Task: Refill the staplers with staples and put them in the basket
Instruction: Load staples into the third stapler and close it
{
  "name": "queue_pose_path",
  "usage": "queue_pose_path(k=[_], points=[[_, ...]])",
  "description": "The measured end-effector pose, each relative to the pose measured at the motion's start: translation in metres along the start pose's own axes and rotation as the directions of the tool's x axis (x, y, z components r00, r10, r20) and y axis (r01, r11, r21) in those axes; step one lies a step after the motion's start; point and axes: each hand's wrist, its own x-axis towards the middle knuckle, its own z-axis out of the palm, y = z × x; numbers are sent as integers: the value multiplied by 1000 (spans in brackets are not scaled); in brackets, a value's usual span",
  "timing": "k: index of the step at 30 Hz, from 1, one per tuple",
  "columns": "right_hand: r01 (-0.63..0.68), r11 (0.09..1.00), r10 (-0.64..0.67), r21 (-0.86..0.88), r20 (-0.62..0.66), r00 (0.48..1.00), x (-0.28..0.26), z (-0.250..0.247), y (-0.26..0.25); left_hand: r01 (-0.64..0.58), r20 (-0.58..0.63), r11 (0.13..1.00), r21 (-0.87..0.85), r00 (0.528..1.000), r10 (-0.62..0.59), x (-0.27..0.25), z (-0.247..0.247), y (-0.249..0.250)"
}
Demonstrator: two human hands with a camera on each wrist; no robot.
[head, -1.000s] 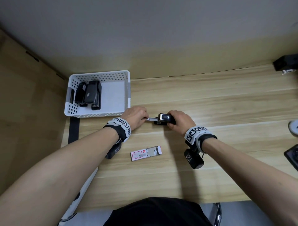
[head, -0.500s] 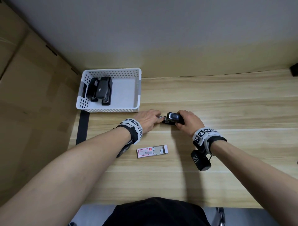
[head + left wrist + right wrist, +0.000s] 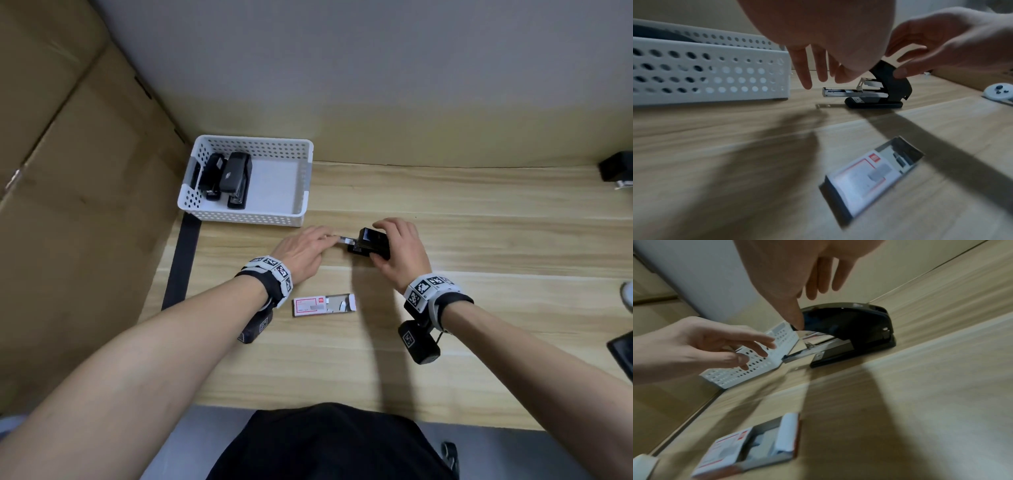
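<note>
In the head view, the right hand [image 3: 400, 253] curled over the black stapler [image 3: 371, 244] on the wooden desk [image 3: 479, 240], fingers across its top and thumb at the near side. The left hand [image 3: 301, 251] lay low just left of it, fingertips at the outer end of the silver staple tray [image 3: 344, 240] that stuck out of the stapler toward the left; whether they pinched anything could not be told here. The white perforated basket [image 3: 298, 192] stood at the desk's far left corner with 2 black staplers [image 3: 227, 180] side by side in its left half. A staple box [image 3: 323, 304], its drawer slid partly out, lay near the front between the 2 wrists.

In the left wrist view, the left hand [image 3: 818, 40] hung above the staple tray [image 3: 840, 92] with fingers straight and loosely spread, holding nothing visible. The right hand [image 3: 941, 40] gripped the raised black cover of the stapler [image 3: 888, 84], thumb tip pressed on its edge. The basket [image 3: 715, 78] stood to the left, and the staple box [image 3: 873, 177] lay open nearer the camera.

In the right wrist view, the right hand [image 3: 797, 272] held the stapler [image 3: 855, 331] cover lifted, 1 fingertip under its front lip. The left hand [image 3: 705, 345] reached toward the staple tray [image 3: 807, 352], fingers extended, thumb near the forefinger. The basket [image 3: 756, 363] sat behind, and the staple box [image 3: 748, 446] lay open in front.
</note>
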Motion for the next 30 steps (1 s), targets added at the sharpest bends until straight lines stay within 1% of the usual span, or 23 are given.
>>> queue_pose_path(k=[1,2,3,4,5,7,8,9,10,12,14,17,20,23,26,28,30], points=[[39,999,-38,17,-35,999,-5,-2,-8,30,-19,999,-27,999,-31,-10,1,1],[69,997,-67,44,-41,997,-10,-2,-16,61,-19,997,-53,998,-62,-20,2,2],[87,993,-86,80,-10,996,-16,0,-24,90,0,993,-77,996,-90,-30,4,4],[91,989,-99,118,59,993,-22,3,-32,117,37,988,-101,993,-114,-39,8,7],[89,986,-110,139,158,981,-28,8,-38,148,85,982,-121,987,-138,-48,14,10],[101,991,-129,94,377,917,-40,23,-49,208,179,968,-139,967,-182,-65,29,18],[120,992,-129,47,451,883,-45,32,-52,230,212,964,-137,957,-198,-72,37,20],[127,992,-114,6,493,862,-49,41,-54,243,234,961,-131,950,-208,-78,45,22],[107,994,-84,-15,508,857,-52,49,-56,250,238,961,-121,947,-217,-83,52,24],[37,999,-23,-19,502,865,-55,61,-55,264,222,960,-98,946,-237,-89,60,25],[3,1000,4,-14,482,876,-59,71,-52,256,199,962,-98,952,-233,-91,64,24],[-34,999,29,4,408,912,-65,71,-44,221,185,971,-94,962,-201,-91,63,21],[-69,997,57,20,368,928,-65,68,-37,217,182,972,-90,963,-198,-91,62,20],[-34,999,31,2,390,920,-60,68,-38,219,183,972,-81,962,-201,-91,60,22],[28,1000,-27,6,450,893,-54,72,-48,231,191,969,-87,959,-211,-90,59,23],[19,1000,-16,-2,467,884,-50,77,-54,232,193,968,-95,958,-211,-90,58,22],[-21,1000,19,-1,455,890,-48,80,-58,231,197,967,-104,958,-208,-90,59,22]])
